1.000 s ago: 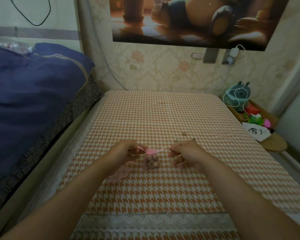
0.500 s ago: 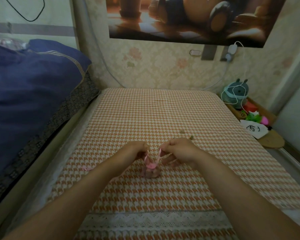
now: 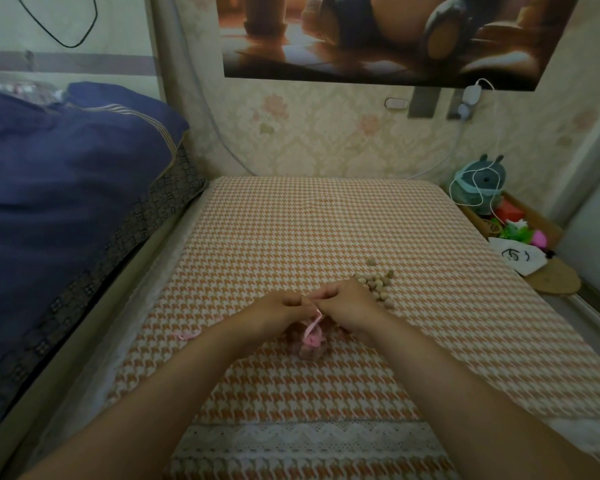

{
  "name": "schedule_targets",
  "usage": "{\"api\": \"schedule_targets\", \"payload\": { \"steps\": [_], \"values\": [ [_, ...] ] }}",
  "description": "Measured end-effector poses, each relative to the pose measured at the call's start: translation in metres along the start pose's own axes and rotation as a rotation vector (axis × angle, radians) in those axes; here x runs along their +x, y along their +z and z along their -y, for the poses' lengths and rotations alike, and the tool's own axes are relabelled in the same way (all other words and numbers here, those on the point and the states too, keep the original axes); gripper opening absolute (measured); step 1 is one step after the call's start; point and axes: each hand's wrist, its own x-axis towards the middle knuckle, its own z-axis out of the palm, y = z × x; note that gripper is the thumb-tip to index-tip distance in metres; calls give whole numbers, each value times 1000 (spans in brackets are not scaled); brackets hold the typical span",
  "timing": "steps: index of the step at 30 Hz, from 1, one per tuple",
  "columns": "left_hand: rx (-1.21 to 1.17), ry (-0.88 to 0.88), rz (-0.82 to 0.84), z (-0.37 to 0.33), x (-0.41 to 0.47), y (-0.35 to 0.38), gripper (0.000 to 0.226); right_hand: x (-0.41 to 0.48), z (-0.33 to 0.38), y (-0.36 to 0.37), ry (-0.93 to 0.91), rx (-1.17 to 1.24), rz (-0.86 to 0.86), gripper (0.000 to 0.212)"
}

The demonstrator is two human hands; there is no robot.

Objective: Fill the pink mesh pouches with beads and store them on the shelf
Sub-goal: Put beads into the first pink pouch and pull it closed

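Both forearms reach forward over the checked table [image 3: 291, 237]. The left hand [image 3: 278, 311] and right hand [image 3: 349, 306] meet knuckle to knuckle just above the pouch [image 3: 310, 344], fingers pinched on its pink ribbon [image 3: 314, 322]. The pouch sits on the table, cinched, full of beads. Loose beads [image 3: 376, 287] lie beyond the right hand.
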Motion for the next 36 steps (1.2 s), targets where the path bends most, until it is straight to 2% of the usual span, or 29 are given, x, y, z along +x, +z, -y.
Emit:
{"api": "schedule_targets", "payload": {
  "steps": [6, 11, 13, 16, 18, 22, 27, 31, 36],
  "values": [
    [-41, 30, -17, 0, -3, -3, 19, 0, 6, 3, 81, 183, 63, 3],
    [-57, 34, -18, 1, -2, -3, 19, -2, 12, -5, 235, 272, 222, 29],
    [-50, 15, -43, 5, -2, -4, 17, -6, 16, -12, 242, 223, 322, 33],
    [54, 20, -77, 9, -1, -8, 18, -13, 19, -18, 165, 41, 411, 27],
    [95, 18, -80, 9, -1, -9, 15, -13, 16, -18, 151, -5, 379, 17],
    [28, 9, -132, 5, 0, -6, 12, -12, 13, -16, 202, -34, 352, 2],
    [109, 3, -173, 5, -2, -12, 19, -11, 13, -11, 272, -37, 340, 14],
    [267, 54, -109, 6, -6, -22, 5, -7, 11, -11, 324, 49, 334, 21],
    [408, 70, -54, 7, -10, -31, 10, -2, 6, -12, 376, 165, 273, 19]
  ]
}}
